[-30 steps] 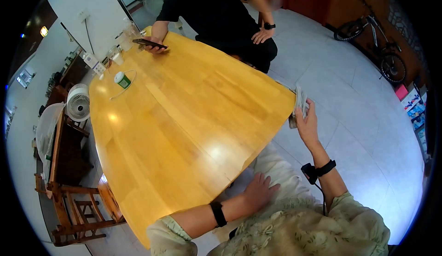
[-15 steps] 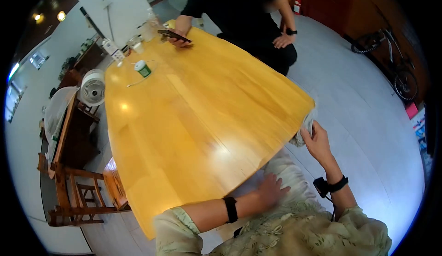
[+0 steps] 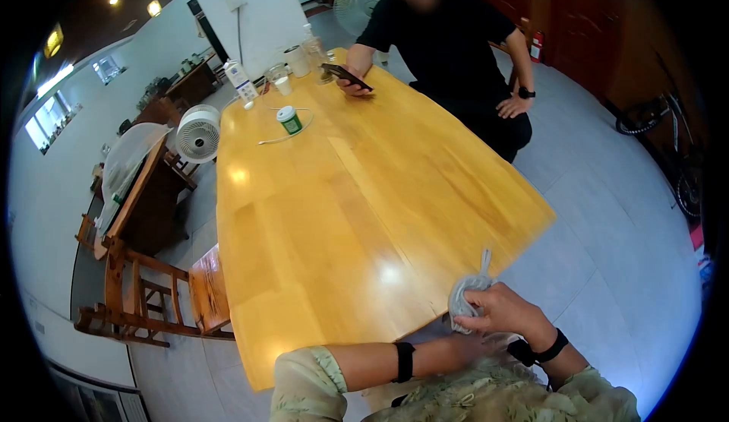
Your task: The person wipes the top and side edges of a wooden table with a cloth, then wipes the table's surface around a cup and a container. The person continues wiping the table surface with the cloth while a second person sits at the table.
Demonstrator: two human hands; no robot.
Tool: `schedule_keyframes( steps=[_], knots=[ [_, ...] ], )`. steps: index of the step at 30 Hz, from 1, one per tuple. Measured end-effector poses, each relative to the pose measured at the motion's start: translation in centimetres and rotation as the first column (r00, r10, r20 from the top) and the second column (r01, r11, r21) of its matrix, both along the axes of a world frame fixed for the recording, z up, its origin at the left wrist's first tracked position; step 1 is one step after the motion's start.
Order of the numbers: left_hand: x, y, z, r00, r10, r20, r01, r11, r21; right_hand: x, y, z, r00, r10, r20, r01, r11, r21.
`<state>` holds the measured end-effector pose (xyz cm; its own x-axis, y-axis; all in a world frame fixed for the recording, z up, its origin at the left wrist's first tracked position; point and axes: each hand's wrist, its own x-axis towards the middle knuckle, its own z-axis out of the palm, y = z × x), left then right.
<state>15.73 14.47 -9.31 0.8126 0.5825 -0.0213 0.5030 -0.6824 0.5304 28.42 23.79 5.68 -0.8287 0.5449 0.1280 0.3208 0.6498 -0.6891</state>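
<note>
My right hand (image 3: 497,312) is closed around a grey bundle (image 3: 462,300) that looks like coiled cord, with a thin loop (image 3: 485,261) sticking up from it. The bundle is at the near right end of the yellow wooden table (image 3: 342,217), overlapping its edge in this view. My left hand (image 3: 467,350) lies low in front of my body, just below the table edge and beside my right wrist. Motion blur smears its fingers. Both wrists wear black straps.
Across the table sits a person (image 3: 463,42) in black holding a phone (image 3: 346,77). A green-and-white tub (image 3: 288,120) stands on the table, with a thin white cable around it. A carton (image 3: 241,82) and cups are farther back. Left are a white fan (image 3: 198,134) and a wooden chair (image 3: 209,289).
My right hand has brought the grey bundle from beside the table's right corner leftward to its near edge. My left hand has moved close to the right wrist. The view has shifted.
</note>
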Motion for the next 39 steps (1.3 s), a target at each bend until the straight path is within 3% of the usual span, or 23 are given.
schedule_keyframes(
  steps=[3, 5, 6, 8, 9, 11, 12, 14, 15, 17, 22, 25, 27, 28, 29, 30, 31, 32, 33, 34, 36, 38, 39],
  knots=[
    [0.0, -0.1, -2.4, 0.994, -0.108, -0.025, 0.102, 0.977, -0.187, -1.2, -0.5, 0.2, 0.997, 0.07, -0.021, -0.069, 0.998, 0.008],
    [0.0, -0.6, -2.4, 0.968, 0.037, 0.249, -0.061, 0.994, 0.088, -1.9, -0.9, -0.4, 0.992, 0.127, -0.023, -0.127, 0.992, -0.01],
    [0.4, -0.5, -3.3, 0.967, 0.043, 0.251, -0.068, 0.993, 0.093, -2.1, -1.0, -0.3, 0.991, 0.134, -0.021, -0.134, 0.991, -0.005],
    [1.6, 0.1, -5.3, 0.833, 0.333, 0.442, -0.025, 0.821, -0.571, -2.4, -1.1, 0.2, 0.994, 0.108, -0.017, -0.109, 0.962, -0.252],
    [1.5, 0.2, -5.6, 0.83, 0.337, 0.444, -0.03, 0.822, -0.568, -2.4, -1.0, -0.1, 0.993, 0.114, -0.016, -0.114, 0.962, -0.249],
    [1.0, 0.3, -3.7, 0.955, 0.194, 0.225, -0.096, 0.919, -0.383, -2.3, -0.8, -0.8, 0.982, -0.015, -0.186, -0.077, 0.876, -0.476],
    [0.7, 0.3, -2.8, 0.953, 0.199, 0.228, -0.101, 0.919, -0.382, -2.4, -0.7, -0.2, 0.983, -0.009, -0.183, -0.081, 0.876, -0.475],
    [0.3, 0.1, -0.4, 0.996, 0.058, -0.063, -0.07, 0.975, -0.209, -2.5, -0.1, 2.1, 0.983, -0.074, -0.171, -0.051, 0.777, -0.628],
    [0.1, 0.3, 2.9, 0.997, 0.06, -0.056, -0.071, 0.975, -0.212, -2.8, 0.3, 2.8, 0.984, -0.072, -0.164, -0.049, 0.775, -0.63],
    [-0.2, 1.0, 9.4, 0.888, -0.114, -0.445, 0.124, 0.992, -0.007, -3.6, 1.2, 4.2, 0.926, -0.143, -0.349, -0.107, 0.789, -0.605],
    [1.5, 1.4, 5.4, 0.869, -0.096, -0.485, 0.129, 0.991, 0.035, -6.9, 5.1, 8.2, 0.813, -0.109, -0.572, -0.149, 0.91, -0.386],
    [1.9, 1.5, 2.7, 0.885, -0.059, -0.462, 0.108, 0.991, 0.079, -8.8, 9.1, 9.5, 0.855, -0.135, -0.502, -0.116, 0.892, -0.437],
    [1.4, 1.0, 3.7, 0.884, -0.07, -0.462, 0.107, 0.993, 0.054, -10.5, 11.5, 10.1, 0.98, -0.028, -0.195, -0.099, 0.786, -0.61],
    [1.2, 0.8, 3.2, 0.897, -0.039, -0.441, 0.108, 0.985, 0.132, -10.7, 12.9, 9.6, 0.98, -0.033, -0.194, -0.097, 0.778, -0.621],
    [1.1, 0.7, 2.5, 0.909, -0.008, -0.416, 0.106, 0.972, 0.211, -10.7, 14.3, 8.8, 0.995, -0.102, -0.005, 0.097, 0.958, -0.27],
    [0.8, 0.5, 1.8, 0.909, -0.011, -0.416, 0.106, 0.973, 0.207, -10.6, 15.3, 8.2, 0.962, -0.233, 0.14, 0.21, 0.965, 0.158],
    [0.6, 0.2, 0.9, 0.938, 0.031, -0.345, 0.082, 0.948, 0.308, -10.8, 15.5, 8.7, 0.963, -0.231, 0.142, 0.209, 0.966, 0.155],
    [0.5, 0.0, 0.7, 0.961, 0.065, -0.268, 0.05, 0.914, 0.402, -11.1, 15.2, 9.7, 0.981, -0.191, -0.038, 0.193, 0.981, 0.036],
    [0.6, -0.1, 0.5, 0.961, 0.063, -0.269, 0.051, 0.917, 0.397, -11.5, 14.6, 10.8, 0.961, -0.169, -0.221, 0.155, 0.985, -0.08],
    [0.6, -0.1, 0.8, 0.96, 0.031, -0.278, 0.073, 0.932, 0.356, -12.1, 13.9, 12.0, 0.96, -0.17, -0.221, 0.154, 0.984, -0.087],
    [0.7, 0.0, 2.1, 0.958, 0.005, -0.288, 0.09, 0.945, 0.315, -13.1, 11.9, 15.1, 0.718, 0.156, -0.678, -0.077, 0.986, 0.145],
    [0.8, 0.7, 4.9, 0.914, -0.057, -0.402, 0.122, 0.983, 0.136, -11.9, 9.7, 19.0, 0.515, 0.378, -0.769, -0.119, 0.92, 0.372],
    [0.9, 1.0, 5.8, 0.911, -0.03, -0.411, 0.106, 0.981, 0.162, -10.6, 9.5, 19.3, 0.526, 0.375, -0.764, -0.022, 0.904, 0.428]
  ],
)
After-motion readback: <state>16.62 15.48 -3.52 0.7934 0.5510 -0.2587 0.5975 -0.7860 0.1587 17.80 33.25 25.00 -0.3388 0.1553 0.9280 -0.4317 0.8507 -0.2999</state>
